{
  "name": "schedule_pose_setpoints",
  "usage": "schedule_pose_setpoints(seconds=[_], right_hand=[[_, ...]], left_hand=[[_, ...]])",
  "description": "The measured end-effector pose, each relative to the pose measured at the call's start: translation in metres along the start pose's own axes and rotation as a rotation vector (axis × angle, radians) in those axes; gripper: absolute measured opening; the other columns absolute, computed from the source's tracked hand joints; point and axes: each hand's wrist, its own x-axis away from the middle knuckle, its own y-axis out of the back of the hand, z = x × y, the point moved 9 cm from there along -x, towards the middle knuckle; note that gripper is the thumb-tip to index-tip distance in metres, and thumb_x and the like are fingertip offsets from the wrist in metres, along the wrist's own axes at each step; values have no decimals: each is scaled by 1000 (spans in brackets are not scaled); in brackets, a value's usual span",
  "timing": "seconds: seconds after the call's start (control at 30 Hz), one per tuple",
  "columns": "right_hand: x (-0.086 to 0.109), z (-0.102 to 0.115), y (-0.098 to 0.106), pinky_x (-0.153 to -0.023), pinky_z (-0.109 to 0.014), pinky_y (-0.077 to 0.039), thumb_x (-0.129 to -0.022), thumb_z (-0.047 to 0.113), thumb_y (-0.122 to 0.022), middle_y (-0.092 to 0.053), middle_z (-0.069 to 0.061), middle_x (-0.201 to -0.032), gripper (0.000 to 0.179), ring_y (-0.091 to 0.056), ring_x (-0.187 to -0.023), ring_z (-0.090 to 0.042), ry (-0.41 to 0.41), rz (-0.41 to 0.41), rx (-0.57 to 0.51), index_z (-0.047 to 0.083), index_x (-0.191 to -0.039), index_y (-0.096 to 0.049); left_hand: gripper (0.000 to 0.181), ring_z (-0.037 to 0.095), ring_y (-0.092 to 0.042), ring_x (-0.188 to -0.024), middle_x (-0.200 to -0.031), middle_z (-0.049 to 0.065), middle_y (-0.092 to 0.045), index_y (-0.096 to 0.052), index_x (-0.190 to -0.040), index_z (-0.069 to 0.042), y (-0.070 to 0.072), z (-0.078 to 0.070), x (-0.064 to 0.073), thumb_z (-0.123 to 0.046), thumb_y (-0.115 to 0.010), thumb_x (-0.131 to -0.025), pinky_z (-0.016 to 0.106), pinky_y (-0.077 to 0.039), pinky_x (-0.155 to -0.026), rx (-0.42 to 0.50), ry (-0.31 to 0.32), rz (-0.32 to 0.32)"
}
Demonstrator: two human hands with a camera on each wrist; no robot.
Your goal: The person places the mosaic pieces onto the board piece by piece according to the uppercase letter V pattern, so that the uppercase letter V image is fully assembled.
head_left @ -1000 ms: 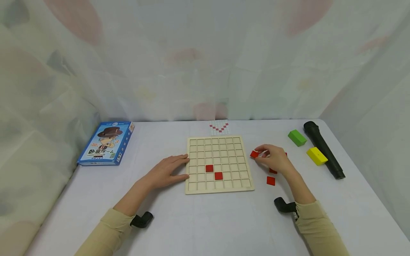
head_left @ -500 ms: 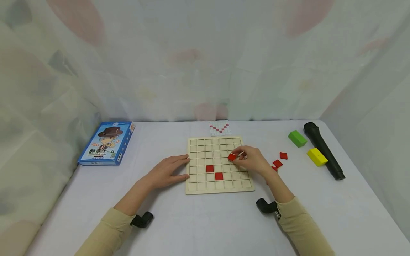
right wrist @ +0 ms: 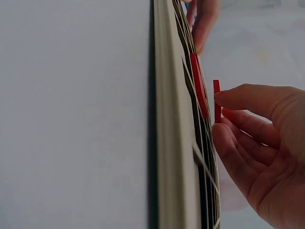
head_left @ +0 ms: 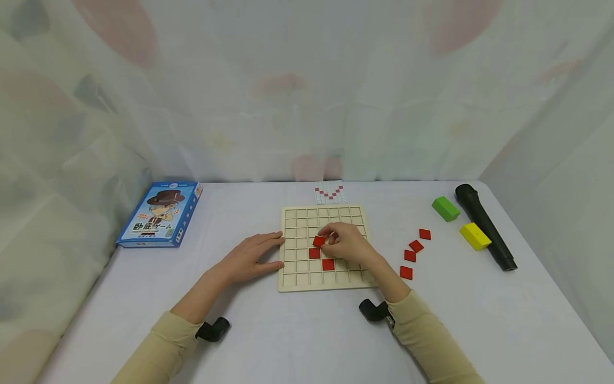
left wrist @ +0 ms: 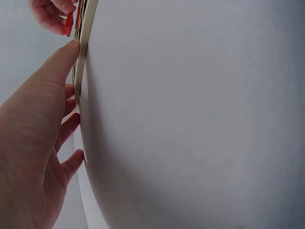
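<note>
My right hand (head_left: 349, 244) pinches a square red tile (head_left: 318, 241) by its edges over the pale wooden grid board (head_left: 295, 281). In the right wrist view a narrow gap shows between that tile (right wrist: 217, 90) and the board's face. Two red tiles lie in the grid: one tile (head_left: 314, 254) just in front of the held one, and another tile (head_left: 328, 265) a row nearer and one column right. My left hand (head_left: 249, 258) touches the board's left edge with thumb and fingertips, fingers extended, as the left wrist view also shows.
Several loose red tiles (head_left: 406, 272) lie right of the board. Farther right are a green block (head_left: 445, 208), a yellow block (head_left: 475, 236) and a black microphone (head_left: 484, 226). Behind the board sits a small patterned card (head_left: 330, 192). A blue game box (head_left: 160, 216) lies at the left.
My right hand has carried the red tile leftward from beside the loose tiles to over the board's middle. The left hand has stayed at the board's edge.
</note>
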Motion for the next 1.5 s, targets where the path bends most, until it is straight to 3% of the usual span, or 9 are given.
schedule_pose_setpoints(seconds=[0.33,0.87,1.1,1.37,1.5], right_hand=[[-17,18,-24,-66,-24,-49,-86,7,-72,-65,0,-90,23,-56,-76,-11,41,19,61,9,-108,-69],[-16,21,-27,-71,-26,-50,-86,9,-72,-64,0,-89,23,-56,-79,-12,63,-8,59,9,-109,-70],[-3,14,-9,-81,-31,-53,-91,12,-67,-69,-1,-106,20,-61,-91,-15,72,-64,-3,9,-110,-71],[16,-7,22,-81,-32,-54,-93,12,-66,-70,1,-104,19,-61,-91,-15,26,-96,8,8,-110,-71],[19,-11,26,-82,-33,-54,-94,11,-65,-70,-1,-105,20,-61,-94,-16,8,-84,-10,8,-112,-70]], left_hand=[[65,27,-37,-138,-151,6,-41,-51,-143,-13,1,-2,0,-52,-63,-91,51,-30,-113,24,-3,-4],[63,29,-40,-136,-150,7,-43,-53,-141,-13,2,-6,0,-49,-65,-91,53,-33,-109,25,-26,-16],[63,27,-40,-137,-150,7,-44,-53,-141,-12,1,-5,-1,-49,-64,-92,52,-34,-110,1,-33,-15],[63,27,-40,-137,-150,7,-43,-53,-141,-12,1,-3,-1,-49,-64,-92,51,-33,-110,-8,-25,-14],[63,27,-40,-137,-150,7,-43,-53,-141,-12,1,-2,-1,-48,-65,-91,50,-33,-110,-7,-24,-17]])
